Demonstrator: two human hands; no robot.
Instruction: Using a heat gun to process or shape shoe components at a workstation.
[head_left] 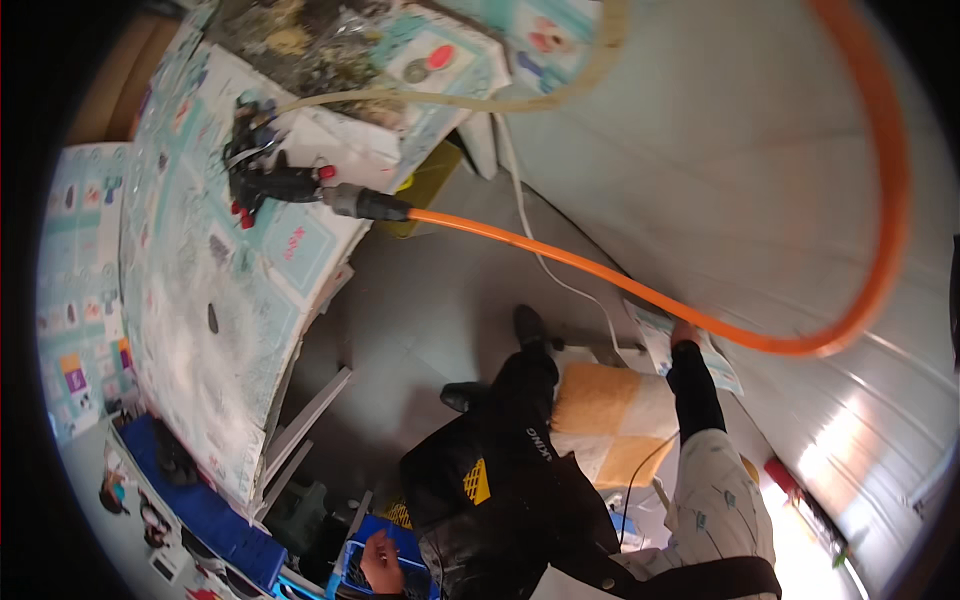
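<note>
My left hand (382, 562) is low in the picture, beside a blue crate (350, 572). Its fingers are loosely bent and apart, with nothing visible in them. Stretched out to the right, my right arm in a white patterned sleeve with a black cuff ends in my right hand (685, 333). That hand is at a printed pale sheet (715, 365), just where an orange hose (570, 258) crosses the view; its fingers are too small and hidden to read. On the worktable (190, 340) lies a black gun-shaped tool (275, 183), joined to the orange hose by a grey connector.
A stool with an orange and white cover (615, 410) stands beside my legs. The orange hose loops along the pale wall (760, 180) at right. A beige hose (470, 101) also runs to the tool. Dark residue (310, 50) covers the table's far end. A white cable (530, 230) trails on the floor.
</note>
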